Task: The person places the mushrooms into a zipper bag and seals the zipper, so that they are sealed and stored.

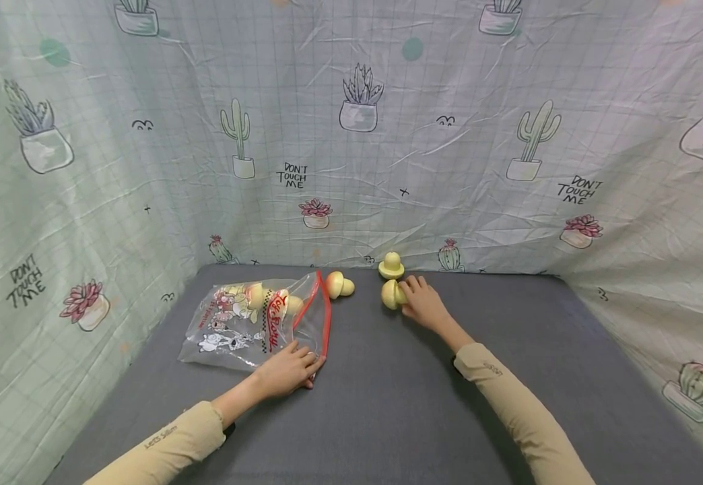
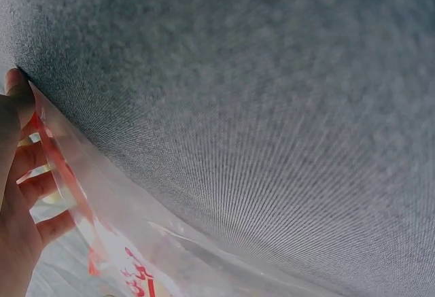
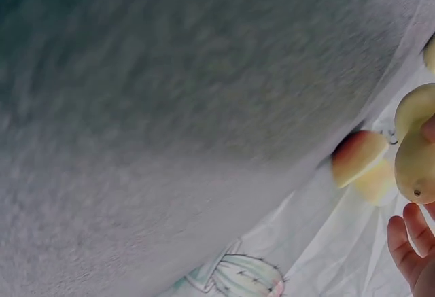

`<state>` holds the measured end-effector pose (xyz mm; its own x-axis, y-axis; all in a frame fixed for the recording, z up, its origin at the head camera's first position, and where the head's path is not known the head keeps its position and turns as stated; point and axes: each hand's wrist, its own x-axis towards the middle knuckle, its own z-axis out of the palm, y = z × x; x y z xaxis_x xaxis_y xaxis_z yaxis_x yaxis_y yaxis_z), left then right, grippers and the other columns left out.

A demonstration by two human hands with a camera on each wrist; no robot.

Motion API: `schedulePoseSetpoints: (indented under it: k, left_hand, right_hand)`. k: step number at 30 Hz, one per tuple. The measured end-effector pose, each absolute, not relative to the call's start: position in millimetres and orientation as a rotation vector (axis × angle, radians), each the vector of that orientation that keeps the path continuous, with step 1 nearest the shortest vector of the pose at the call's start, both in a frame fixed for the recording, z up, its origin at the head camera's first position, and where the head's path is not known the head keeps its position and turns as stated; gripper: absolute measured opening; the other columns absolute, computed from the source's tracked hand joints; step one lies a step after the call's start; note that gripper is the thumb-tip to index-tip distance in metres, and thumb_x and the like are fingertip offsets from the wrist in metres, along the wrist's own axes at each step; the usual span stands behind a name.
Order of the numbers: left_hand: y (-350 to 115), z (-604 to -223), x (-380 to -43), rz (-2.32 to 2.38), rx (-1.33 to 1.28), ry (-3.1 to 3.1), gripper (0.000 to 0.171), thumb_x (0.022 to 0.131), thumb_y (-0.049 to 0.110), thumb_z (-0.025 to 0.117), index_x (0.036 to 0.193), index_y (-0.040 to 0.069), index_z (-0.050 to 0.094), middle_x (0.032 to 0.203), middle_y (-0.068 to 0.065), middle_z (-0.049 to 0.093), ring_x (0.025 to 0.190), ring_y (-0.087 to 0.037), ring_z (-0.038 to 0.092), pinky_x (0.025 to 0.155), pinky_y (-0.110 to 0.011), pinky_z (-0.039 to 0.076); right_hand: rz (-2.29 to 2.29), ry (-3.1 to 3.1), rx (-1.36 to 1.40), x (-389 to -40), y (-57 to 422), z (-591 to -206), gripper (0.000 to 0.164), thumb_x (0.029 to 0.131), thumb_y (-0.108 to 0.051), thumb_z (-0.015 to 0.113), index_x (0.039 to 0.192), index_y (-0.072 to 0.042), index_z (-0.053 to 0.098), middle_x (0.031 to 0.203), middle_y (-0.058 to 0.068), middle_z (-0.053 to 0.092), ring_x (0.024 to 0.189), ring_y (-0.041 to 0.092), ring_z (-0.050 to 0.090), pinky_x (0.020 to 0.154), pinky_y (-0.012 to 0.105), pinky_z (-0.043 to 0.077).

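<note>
My left hand (image 1: 287, 369) holds the red-edged mouth of a clear plastic zip bag (image 1: 230, 343) near its front corner. In the left wrist view, its thumb and fingers lie about the red strip (image 2: 61, 164). Yellowish toy mushrooms (image 1: 256, 295) show through the printed bag. My right hand (image 1: 425, 304) grips a toy mushroom (image 1: 391, 295) by its stem end, the cap pointing left; the right wrist view shows this mushroom (image 3: 411, 168) at the edge, partly cut off. Behind it stands another mushroom (image 1: 391, 267), stem up. A reddish-capped mushroom (image 1: 339, 285) lies at the bag's mouth.
The dark grey tabletop (image 1: 376, 417) carries everything. A pale cloth with cactus prints (image 1: 400, 155) hangs along the back edge and both sides, close behind the mushrooms.
</note>
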<state>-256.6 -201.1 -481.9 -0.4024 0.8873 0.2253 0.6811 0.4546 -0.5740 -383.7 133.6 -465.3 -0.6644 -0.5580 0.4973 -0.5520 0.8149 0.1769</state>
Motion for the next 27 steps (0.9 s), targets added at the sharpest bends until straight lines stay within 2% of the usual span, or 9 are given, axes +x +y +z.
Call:
schedulePoseSetpoints:
  k: [10,27]
  left_hand:
    - [-199,-479,-256,0.486,-1.295,-2.236,0.047,0.080,0.047,0.055,0.113,0.015,0.062,0.092,0.004,0.062,0.084,-0.015,0.053,0.079,-0.038,0.043]
    - [-195,-478,-254,0.552,-1.273,-2.267,0.045,0.082,0.048,0.050,0.113,0.017,0.062,0.093,0.006,0.062,0.085,-0.013,0.052,0.084,-0.038,0.042]
  right_hand:
    - [0.069,-2.485,0.884,-373,119,-462,0.042,0.074,-0.020,0.067,0.111,-0.007,0.051,0.100,0.010,0.046,0.082,0.021,0.041,0.056,0.030,0.041]
    - [0.174,-2.521,0.986,-359,99,-458,0.040,0.077,-0.024,0.064,0.111,-0.008,0.050,0.100,0.008,0.046,0.080,0.018,0.040,0.054,0.026,0.035]
